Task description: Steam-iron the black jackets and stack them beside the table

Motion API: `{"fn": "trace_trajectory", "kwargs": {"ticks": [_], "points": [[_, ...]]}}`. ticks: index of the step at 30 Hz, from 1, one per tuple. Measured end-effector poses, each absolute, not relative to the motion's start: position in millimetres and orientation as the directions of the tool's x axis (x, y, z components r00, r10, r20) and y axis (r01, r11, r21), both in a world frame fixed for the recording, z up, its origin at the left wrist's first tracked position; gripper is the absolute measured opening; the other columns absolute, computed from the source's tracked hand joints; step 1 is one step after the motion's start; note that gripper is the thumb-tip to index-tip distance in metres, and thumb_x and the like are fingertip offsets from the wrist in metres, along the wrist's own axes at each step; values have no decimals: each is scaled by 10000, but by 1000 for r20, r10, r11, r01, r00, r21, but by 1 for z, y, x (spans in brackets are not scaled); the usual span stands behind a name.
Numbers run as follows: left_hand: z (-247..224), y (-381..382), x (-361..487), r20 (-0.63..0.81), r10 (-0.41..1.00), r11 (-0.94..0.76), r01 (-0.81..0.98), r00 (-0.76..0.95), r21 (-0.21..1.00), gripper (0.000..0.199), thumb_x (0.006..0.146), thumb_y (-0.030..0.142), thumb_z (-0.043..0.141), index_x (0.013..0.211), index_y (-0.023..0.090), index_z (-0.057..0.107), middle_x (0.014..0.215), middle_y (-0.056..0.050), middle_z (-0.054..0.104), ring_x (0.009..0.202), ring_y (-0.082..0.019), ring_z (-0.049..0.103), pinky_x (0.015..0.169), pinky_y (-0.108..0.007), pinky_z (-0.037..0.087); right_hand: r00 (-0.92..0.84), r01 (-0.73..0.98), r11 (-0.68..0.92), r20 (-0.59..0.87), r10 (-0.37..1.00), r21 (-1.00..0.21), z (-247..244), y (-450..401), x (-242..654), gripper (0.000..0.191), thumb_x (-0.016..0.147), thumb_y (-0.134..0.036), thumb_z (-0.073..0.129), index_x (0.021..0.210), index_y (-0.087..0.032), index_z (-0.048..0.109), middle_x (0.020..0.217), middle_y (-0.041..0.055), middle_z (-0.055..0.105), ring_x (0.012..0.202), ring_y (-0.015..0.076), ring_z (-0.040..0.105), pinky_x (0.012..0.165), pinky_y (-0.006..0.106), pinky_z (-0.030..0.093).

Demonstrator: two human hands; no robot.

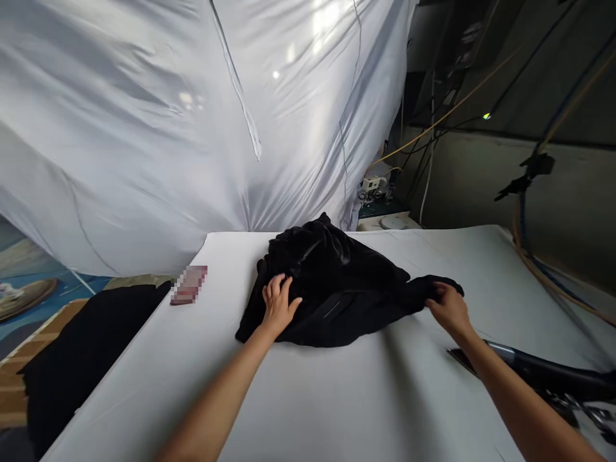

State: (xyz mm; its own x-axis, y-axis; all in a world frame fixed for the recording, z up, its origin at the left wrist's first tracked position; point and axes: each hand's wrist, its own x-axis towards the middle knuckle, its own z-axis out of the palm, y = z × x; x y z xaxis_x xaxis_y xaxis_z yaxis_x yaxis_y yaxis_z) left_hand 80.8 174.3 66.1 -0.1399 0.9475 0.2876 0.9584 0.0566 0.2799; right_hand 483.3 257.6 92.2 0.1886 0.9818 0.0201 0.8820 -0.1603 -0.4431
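A bunched black garment (346, 276) with a shiny fabric and a short zipper-like line lies on the white table (312, 398). My left hand (279, 305) rests on its left part, fingers spread and pressing lightly on the cloth. At the garment's right end, my right hand (448, 309) pinches a narrow part that looks like a sleeve. Part of the right fingers is hidden by the hand and the dark cloth.
An iron (524, 366) lies at the right, beside my right forearm. Cables and hoses (522, 231) hang along the right side. A white sheet (192, 128) drapes behind the table. Black cloth (101, 346) sits on a carton at the left; a blurred reddish item (191, 285) lies near the left edge.
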Motion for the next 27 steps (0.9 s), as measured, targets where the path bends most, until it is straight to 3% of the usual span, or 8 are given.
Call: {"fn": "trace_trajectory", "kwargs": {"ticks": [4, 6, 8, 12, 16, 21, 24, 27], "points": [[51, 117, 96, 248, 969, -96, 941, 13, 325, 405, 809, 450, 470, 1143, 228, 528, 1138, -79, 508, 1083, -229, 429, 970, -380, 318, -329, 850, 280, -37, 943, -446, 108, 246, 424, 341, 794, -249, 370, 1038, -244, 609, 1046, 30, 615, 1019, 213, 522, 909, 334, 406], [45, 102, 102, 209, 977, -91, 950, 28, 298, 537, 756, 406, 558, 1249, 233, 436, 1184, -74, 474, 1086, -237, 421, 958, -379, 330, -551, 784, 493, -57, 833, -377, 106, 244, 387, 423, 778, -149, 364, 1120, -265, 585, 1135, 22, 576, 1082, 200, 481, 935, 330, 375], [40, 96, 103, 155, 988, -35, 965, -6, 261, 664, 740, 263, 572, 1344, 262, 296, 1212, -61, 447, 1081, -226, 430, 936, -362, 352, -605, 780, 584, -34, 796, -225, 99, 243, 355, 549, 734, -67, 373, 1220, -273, 522, 1287, 55, 464, 1205, 246, 366, 973, 402, 311], [37, 99, 96, 94, 994, 37, 975, -59, 221, 739, 708, 32, 471, 1365, 267, 228, 1246, -58, 399, 1057, -185, 457, 902, -309, 388, -566, 823, 567, -114, 817, -23, 98, 247, 327, 536, 672, -41, 443, 1149, -246, 574, 1367, 99, 371, 1279, 316, 230, 983, 500, 219], [56, 104, 95, 209, 973, 55, 980, -96, 193, 573, 693, -14, 432, 1203, 247, 436, 1205, -58, 394, 1063, -188, 433, 894, -321, 405, -572, 817, 575, -61, 818, 41, 145, 245, 345, 379, 650, -69, 460, 983, -179, 605, 1065, 94, 601, 1049, 223, 485, 960, 410, 253], [95, 101, 114, 301, 948, -161, 971, 102, 178, 384, 736, 25, 413, 1055, 207, 523, 960, -47, 503, 957, -183, 467, 866, -347, 428, -385, 916, 354, 174, 906, 187, 209, 196, 397, 282, 659, -134, 468, 914, -180, 581, 835, 91, 614, 848, 236, 565, 825, 419, 327], [112, 90, 127, 4, 957, -288, 947, 291, 144, 388, 711, 66, 475, 1062, 213, 545, 976, -57, 552, 958, -205, 509, 839, -350, 445, -296, 929, 315, -120, 948, 195, 192, 150, 432, 257, 562, -274, 630, 814, -224, 620, 722, 71, 610, 735, 274, 597, 689, 413, 397], [112, 69, 138, -570, 730, -307, 926, 376, 218, 498, 619, 207, 644, 1110, 237, 564, 1025, -74, 595, 953, -261, 563, 790, -370, 473, -329, 937, 341, -503, 799, -71, 136, 115, 462, 422, 436, -437, 732, 822, -283, 661, 755, 74, 637, 702, 291, 614, 605, 394, 452]]}}
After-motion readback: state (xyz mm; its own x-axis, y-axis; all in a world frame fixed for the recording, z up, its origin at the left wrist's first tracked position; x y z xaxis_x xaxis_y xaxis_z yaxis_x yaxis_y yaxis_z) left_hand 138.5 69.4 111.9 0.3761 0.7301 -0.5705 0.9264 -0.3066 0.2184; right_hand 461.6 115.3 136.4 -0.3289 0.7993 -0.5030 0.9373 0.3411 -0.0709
